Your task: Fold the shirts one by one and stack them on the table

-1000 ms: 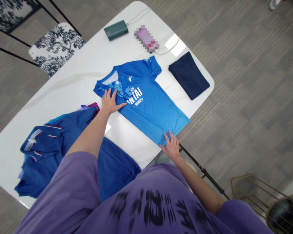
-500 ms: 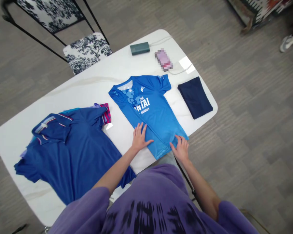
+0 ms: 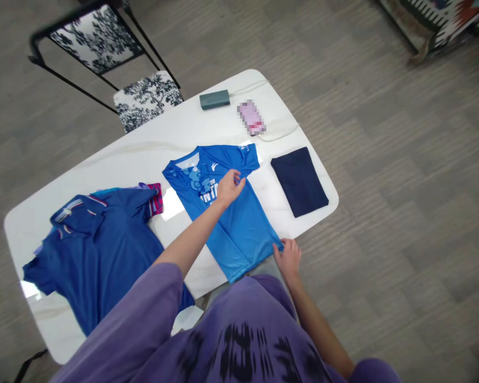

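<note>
A bright blue T-shirt (image 3: 239, 234) with white lettering lies on the white table, one side folded inward so that only one sleeve sticks out. My left hand (image 3: 229, 189) is over its chest, close to that sleeve; the fingers are bent, thumb apart, and nothing shows in them. At the bottom hem, my right hand (image 3: 288, 258) pinches the shirt's outer corner by the table edge. To the left, a dark blue polo shirt (image 3: 115, 250) is spread on top of other garments, whose purple and red edges peek out. A folded navy cloth (image 3: 300, 182) rests on the right.
A dark green power bank (image 3: 214, 100) and a blurred pink phone (image 3: 251, 117) with white cables lie at the far end of the white table (image 3: 115, 159). Beyond the table stands a patterned chair (image 3: 147, 101). A rug-like patterned item (image 3: 443, 26) is at the upper right.
My left hand has moved from the shirt's lower part up towards its sleeve. My right hand has shifted to the hem's outer corner and closed on it. The camera view has shifted slightly.
</note>
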Motion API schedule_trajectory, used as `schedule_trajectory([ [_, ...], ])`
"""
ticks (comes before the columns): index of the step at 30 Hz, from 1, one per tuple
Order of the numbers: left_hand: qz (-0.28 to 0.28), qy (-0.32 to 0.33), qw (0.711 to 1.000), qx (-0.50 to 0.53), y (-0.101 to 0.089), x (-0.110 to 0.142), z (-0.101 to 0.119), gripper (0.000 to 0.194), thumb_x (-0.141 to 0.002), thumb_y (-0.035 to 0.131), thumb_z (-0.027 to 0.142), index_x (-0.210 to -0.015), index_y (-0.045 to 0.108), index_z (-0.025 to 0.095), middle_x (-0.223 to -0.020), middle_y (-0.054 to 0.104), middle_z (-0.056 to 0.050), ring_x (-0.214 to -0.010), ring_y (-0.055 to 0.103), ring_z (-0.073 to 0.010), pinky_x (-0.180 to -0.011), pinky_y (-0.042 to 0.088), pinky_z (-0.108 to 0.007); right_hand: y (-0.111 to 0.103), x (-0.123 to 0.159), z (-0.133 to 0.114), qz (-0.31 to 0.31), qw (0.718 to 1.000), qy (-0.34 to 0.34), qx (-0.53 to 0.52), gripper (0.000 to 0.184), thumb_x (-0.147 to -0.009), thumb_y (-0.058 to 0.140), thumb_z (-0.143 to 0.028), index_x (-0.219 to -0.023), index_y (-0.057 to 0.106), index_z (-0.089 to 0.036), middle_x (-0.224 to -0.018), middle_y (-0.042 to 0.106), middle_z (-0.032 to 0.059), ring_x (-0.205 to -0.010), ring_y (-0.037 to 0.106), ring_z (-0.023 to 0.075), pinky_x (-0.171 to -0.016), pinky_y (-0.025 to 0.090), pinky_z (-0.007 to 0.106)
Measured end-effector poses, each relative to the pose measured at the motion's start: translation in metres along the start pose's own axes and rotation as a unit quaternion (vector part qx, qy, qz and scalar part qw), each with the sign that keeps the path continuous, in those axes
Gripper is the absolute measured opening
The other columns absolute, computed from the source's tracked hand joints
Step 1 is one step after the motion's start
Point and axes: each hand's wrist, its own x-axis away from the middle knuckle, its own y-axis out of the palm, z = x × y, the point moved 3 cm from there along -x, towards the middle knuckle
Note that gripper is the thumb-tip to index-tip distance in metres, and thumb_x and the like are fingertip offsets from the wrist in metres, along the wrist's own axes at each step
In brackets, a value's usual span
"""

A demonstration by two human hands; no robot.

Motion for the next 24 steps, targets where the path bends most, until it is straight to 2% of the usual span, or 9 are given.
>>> schedule_trajectory([
  [2, 0.02, -0.029, 0.999, -0.013, 0.016, -0.064, 0.031, 0.034, -0.109, 0.071, 0.043, -0.137, 0.07, 0.024, -0.121, 0.084, -0.01, -0.115, 0.078, -0.0282, -0.105, 0.06, -0.043, 0.001, -0.002, 0.005, -0.007, 1.0, -0.007, -0.02, 0.044, -0.114, 0.052, -0.056, -0.132, 0.071, -0.02, -0.134, 0.078, 0.017, -0.128, 0.065, 0.0337, -0.11, 0.041, 0.045],
  [5, 0.027, -0.063, 0.996, -0.063, 0.042, -0.123, 0.059, 0.039, -0.106, 0.078, 0.048, -0.135, 0.071, 0.023, -0.126, 0.083, -0.013, -0.127, 0.075, -0.0335, -0.112, 0.056, -0.045, 0.004, -0.006, 0.013, -0.002, 0.999, -0.007, -0.053, 0.039, -0.115, 0.056, -0.052, -0.131, 0.072, -0.02, -0.128, 0.082, 0.0133, -0.124, 0.067, 0.0315, -0.107, 0.038, 0.043],
  [9, 0.03, -0.1, 0.987, -0.122, 0.065, -0.154, 0.065, 0.057, -0.098, 0.085, 0.045, -0.145, 0.07, 0.017, -0.143, 0.077, -0.023, -0.139, 0.07, -0.0427, -0.117, 0.054, -0.052, 0.004, -0.008, 0.025, -0.011, 0.996, -0.012, -0.086, 0.032, -0.116, 0.06, -0.049, -0.126, 0.075, -0.022, -0.117, 0.083, 0.0076, -0.116, 0.069, 0.0282, -0.102, 0.035, 0.04],
  [13, 0.008, -0.103, 0.987, -0.12, 0.069, -0.165, 0.056, 0.036, -0.094, 0.082, 0.027, -0.128, 0.077, 0.015, -0.137, 0.078, -0.025, -0.139, 0.07, -0.0446, -0.12, 0.052, -0.055, -0.002, -0.007, 0.026, -0.016, 0.993, -0.063, -0.099, 0.027, -0.117, 0.06, -0.045, -0.117, 0.075, -0.023, -0.119, 0.082, 0.0069, -0.117, 0.067, 0.0271, -0.104, 0.035, 0.039],
  [15, 0.012, -0.099, 0.994, -0.044, 0.055, -0.163, 0.044, 0.023, -0.092, 0.082, 0.024, -0.114, 0.077, 0.017, -0.125, 0.081, -0.02, -0.133, 0.072, -0.0395, -0.12, 0.054, -0.052, -0.008, -0.004, 0.019, -0.024, 0.988, -0.098, -0.116, 0.024, -0.117, 0.059, -0.042, -0.116, 0.074, -0.022, -0.118, 0.082, 0.007, -0.115, 0.067, 0.0261, -0.105, 0.036, 0.038],
  [17, 0.055, -0.118, 0.986, 0.107, 0.026, -0.149, 0.02, 0.015, -0.095, 0.079, 0.028, -0.107, 0.074, 0.019, -0.109, 0.08, -0.013, -0.121, 0.076, -0.0316, -0.114, 0.06, -0.045, -0.014, 0.003, 0.008, -0.038, 0.981, -0.139, -0.133, 0.021, -0.118, 0.059, -0.038, -0.115, 0.073, -0.022, -0.114, 0.082, 0.0059, -0.111, 0.068, 0.0248, -0.104, 0.037, 0.038],
  [18, 0.085, -0.137, 0.967, 0.199, 0.007, -0.138, 0.004, 0.015, -0.098, 0.075, 0.033, -0.105, 0.073, 0.02, -0.103, 0.079, -0.01, -0.115, 0.077, -0.0283, -0.11, 0.063, -0.042, -0.017, 0.007, 0.0, -0.047, 0.976, -0.162, -0.137, 0.02, -0.118, 0.059, -0.037, -0.113, 0.072, -0.022, -0.111, 0.081, 0.005, -0.109, 0.069, 0.0244, -0.104, 0.037, 0.038],
  [21, 0.136, -0.191, 0.874, 0.427, -0.052, -0.089, -0.06, 0.029, -0.103, 0.066, 0.051, -0.107, 0.071, 0.022, -0.097, 0.077, -0.007, -0.106, 0.079, -0.0248, -0.097, 0.069, -0.038, -0.022, 0.024, -0.025, -0.077, 0.961, -0.231, -0.129, 0.018, -0.118, 0.063, -0.036, -0.109, 0.073, -0.025, -0.103, 0.08, 0.0018, -0.106, 0.069, 0.0238, -0.104, 0.037, 0.038],
  [24, 0.119, -0.241, 0.83, 0.488, -0.089, -0.04, -0.128, 0.045, -0.1, 0.067, 0.066, -0.115, 0.074, 0.024, -0.107, 0.082, -0.008, -0.114, 0.082, -0.0282, -0.098, 0.073, -0.043, -0.017, 0.041, -0.048, -0.108, 0.945, -0.286, -0.116, 0.017, -0.119, 0.063, -0.036, -0.108, 0.073, -0.026, -0.1, 0.08, 0.0006, -0.102, 0.069, 0.0228, -0.103, 0.038, 0.037],
])
